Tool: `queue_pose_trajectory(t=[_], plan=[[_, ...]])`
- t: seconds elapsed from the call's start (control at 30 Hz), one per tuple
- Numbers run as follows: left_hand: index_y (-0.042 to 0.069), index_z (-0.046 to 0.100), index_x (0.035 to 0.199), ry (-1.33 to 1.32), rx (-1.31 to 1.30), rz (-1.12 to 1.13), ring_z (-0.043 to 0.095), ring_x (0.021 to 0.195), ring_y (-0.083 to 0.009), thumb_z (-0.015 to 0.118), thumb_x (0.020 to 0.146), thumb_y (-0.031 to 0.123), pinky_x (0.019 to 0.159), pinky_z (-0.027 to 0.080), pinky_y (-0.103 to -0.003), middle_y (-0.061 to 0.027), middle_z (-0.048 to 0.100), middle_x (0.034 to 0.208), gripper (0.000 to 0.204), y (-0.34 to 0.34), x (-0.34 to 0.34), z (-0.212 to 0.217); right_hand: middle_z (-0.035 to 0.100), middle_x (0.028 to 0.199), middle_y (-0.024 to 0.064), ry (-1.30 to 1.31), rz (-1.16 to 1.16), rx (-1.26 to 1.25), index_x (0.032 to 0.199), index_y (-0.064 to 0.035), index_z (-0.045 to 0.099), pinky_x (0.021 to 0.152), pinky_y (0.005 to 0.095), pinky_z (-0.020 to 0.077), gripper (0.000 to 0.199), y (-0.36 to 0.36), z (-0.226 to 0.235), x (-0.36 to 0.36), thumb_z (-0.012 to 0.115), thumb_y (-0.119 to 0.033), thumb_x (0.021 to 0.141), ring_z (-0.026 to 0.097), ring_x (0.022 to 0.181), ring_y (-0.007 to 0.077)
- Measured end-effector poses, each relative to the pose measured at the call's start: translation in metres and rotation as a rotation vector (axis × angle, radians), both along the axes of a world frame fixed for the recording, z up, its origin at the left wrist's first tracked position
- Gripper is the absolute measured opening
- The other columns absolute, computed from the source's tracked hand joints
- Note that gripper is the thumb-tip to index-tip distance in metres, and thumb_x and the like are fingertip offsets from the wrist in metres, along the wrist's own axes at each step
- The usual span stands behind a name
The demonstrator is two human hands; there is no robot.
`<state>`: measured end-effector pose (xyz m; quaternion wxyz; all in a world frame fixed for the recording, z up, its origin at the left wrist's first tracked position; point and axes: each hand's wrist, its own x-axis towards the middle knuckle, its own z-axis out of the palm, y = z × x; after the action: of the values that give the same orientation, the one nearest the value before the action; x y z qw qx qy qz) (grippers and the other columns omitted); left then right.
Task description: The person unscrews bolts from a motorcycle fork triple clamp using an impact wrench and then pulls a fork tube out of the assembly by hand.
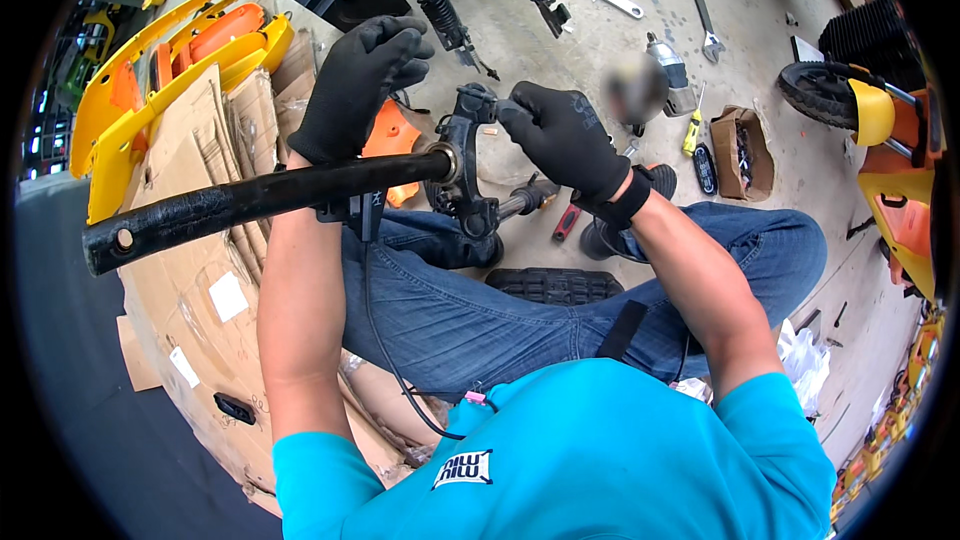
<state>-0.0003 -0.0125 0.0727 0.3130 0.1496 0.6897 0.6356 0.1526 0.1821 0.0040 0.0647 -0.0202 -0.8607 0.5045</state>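
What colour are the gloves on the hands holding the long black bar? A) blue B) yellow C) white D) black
D: both the left hand and the right hand wear black gloves as they work on the black bar.

Gloved hands (565,135) on black fork bracket (465,155)

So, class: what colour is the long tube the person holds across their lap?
Black, seen in the head view: the long metal tube.

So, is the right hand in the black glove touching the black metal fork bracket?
Touching: the head view shows the right hand gripping the bracket top.
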Motion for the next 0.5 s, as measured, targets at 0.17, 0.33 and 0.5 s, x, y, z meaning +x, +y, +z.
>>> queue_pose_trajectory(t=[0.17, 0.33, 0.5], plan=[[0.000, 0.059, 0.122, 0.013, -0.014, 0.004, 0.060, 0.085, -0.0100, 0.066, 0.093, 0.025, 0.080, 0.050, -0.024, -0.0048, 0.064, 0.099, 0.039, 0.002, 0.001, -0.002, 0.061, 0.070, 0.0207, -0.013, 0.004, 0.023, 0.088, -0.0035, 0.063, 0.061, 0.0464, 0.0462, 0.028, -0.007, 0.001, 0.004, 0.058, -0.031, 0.093, 0.062, 0.067, 0.0405], [0.001, 0.060, 0.122, 0.056, -0.033, 0.010, 0.061, 0.087, -0.0110, 0.066, 0.093, 0.024, 0.082, 0.050, -0.024, -0.0043, 0.065, 0.100, 0.037, 0.000, 0.002, 0.002, 0.062, 0.073, 0.0210, -0.247, 0.113, 0.015, 0.090, -0.0034, 0.063, 0.065, 0.0461, 0.0459, 0.032, 0.019, 0.000, 0.021, 0.057, -0.035, 0.093, 0.061, 0.070, 0.0397], [0.002, 0.060, 0.123, 0.046, -0.080, -0.079, 0.064, 0.091, -0.0113, 0.064, 0.095, 0.026, 0.086, 0.050, -0.025, -0.0043, 0.067, 0.104, 0.037, 0.006, 0.005, 0.007, 0.061, 0.073, 0.0221, -0.201, 0.083, -0.086, 0.090, -0.0017, 0.064, 0.065, 0.0449, 0.0457, 0.033, 0.007, 0.005, 0.005, 0.058, -0.034, 0.093, 0.060, 0.069, 0.0399]])
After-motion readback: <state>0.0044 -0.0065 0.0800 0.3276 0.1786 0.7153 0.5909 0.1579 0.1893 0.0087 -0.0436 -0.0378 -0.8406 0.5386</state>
